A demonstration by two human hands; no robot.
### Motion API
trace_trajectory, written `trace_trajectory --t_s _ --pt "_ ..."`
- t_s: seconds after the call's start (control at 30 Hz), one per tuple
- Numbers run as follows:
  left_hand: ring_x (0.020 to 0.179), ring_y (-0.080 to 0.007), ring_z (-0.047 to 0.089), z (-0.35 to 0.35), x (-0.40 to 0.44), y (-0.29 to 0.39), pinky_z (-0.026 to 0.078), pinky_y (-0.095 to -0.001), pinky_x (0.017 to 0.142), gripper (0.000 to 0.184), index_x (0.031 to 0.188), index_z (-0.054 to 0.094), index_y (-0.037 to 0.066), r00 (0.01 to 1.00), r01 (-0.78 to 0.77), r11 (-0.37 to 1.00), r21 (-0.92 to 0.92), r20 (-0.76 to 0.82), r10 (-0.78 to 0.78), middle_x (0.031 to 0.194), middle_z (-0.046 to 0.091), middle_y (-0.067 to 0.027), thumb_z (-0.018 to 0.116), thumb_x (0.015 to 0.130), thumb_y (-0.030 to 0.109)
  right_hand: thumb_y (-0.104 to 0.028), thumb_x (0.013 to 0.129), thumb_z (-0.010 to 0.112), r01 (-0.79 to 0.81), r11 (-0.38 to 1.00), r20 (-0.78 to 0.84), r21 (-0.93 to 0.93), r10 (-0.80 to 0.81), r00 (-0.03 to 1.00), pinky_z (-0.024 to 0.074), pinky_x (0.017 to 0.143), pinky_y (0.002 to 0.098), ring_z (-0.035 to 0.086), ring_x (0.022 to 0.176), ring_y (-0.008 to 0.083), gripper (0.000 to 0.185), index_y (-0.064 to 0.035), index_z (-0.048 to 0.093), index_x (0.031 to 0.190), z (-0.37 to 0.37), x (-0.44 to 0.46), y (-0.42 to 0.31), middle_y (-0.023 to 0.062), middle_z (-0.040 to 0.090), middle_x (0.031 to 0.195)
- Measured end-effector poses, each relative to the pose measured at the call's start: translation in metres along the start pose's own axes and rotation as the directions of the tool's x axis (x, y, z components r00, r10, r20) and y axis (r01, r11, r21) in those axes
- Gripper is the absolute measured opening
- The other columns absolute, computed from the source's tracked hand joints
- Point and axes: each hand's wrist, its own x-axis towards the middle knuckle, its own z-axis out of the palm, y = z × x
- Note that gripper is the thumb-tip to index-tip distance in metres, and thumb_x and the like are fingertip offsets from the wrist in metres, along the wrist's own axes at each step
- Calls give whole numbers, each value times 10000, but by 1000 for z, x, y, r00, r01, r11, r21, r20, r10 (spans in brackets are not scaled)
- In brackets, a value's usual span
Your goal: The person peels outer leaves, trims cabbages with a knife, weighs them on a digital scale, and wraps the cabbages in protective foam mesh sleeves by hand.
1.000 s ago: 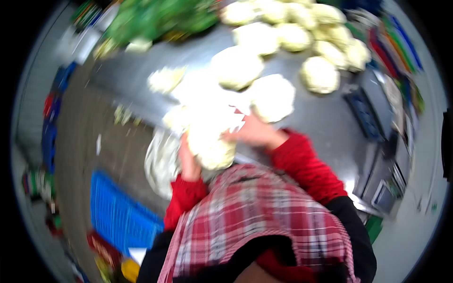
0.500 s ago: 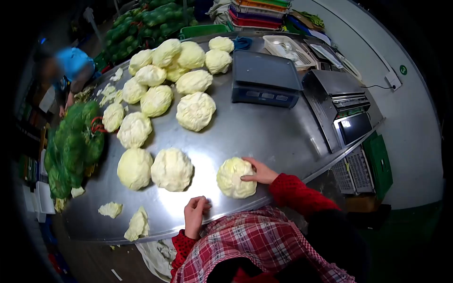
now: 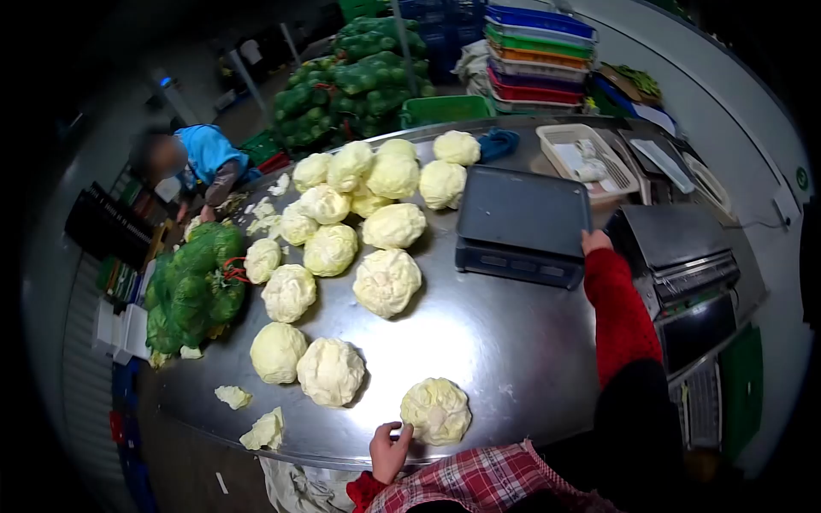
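A pale, trimmed cabbage (image 3: 436, 412) lies near the front edge of the metal table (image 3: 522, 359). My left hand (image 3: 391, 451) is at its left side, thumb and fingers slightly apart, holding nothing; whether it touches the cabbage I cannot tell. Reaching forward, my right hand (image 3: 596, 242) grips the right edge of a dark weighing scale (image 3: 523, 214), its fingertips partly hidden. Left of the near cabbage are two more, a lumpy cabbage (image 3: 330, 372) and a smoother cabbage (image 3: 278, 352). Several others, including a round cabbage (image 3: 387, 283), are grouped farther back.
Loose leaves (image 3: 262, 430) lie at the front left. A green net sack (image 3: 192, 286) of cabbages stands at the left edge, near a person in blue (image 3: 209, 152). A white basket (image 3: 586, 160) and a metal machine (image 3: 680, 248) are at right; stacked crates (image 3: 540, 64) stand behind.
My right hand has let go of the near cabbage and moved forward to the scale's right edge. My left hand has come closer to that cabbage. The camera view has shifted.
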Motion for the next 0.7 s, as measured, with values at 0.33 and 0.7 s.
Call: trace_trajectory --t_s 0.33,0.7 --pt "771 -226 604 13 18 15 485 -325 643 279 996 607 -10 938 -240 970 31 -249 240 916 617 -127 716 805 162 -113 881 537 -305 351 290 885 96 952 475 491 318 611 619 190 169 18 576 981 48 -295 -80 87 603 705" --pt "1086 -254 556 46 45 95 452 -337 921 627 1316 408 -72 974 -48 924 -378 186 126 1192 555 -227 664 872 289 -243 797 678 705 617 -253 350 -662 705 448 903 427 561 1049 362 390 -7 596 1097 -24 -192 -170 183 608 1109"
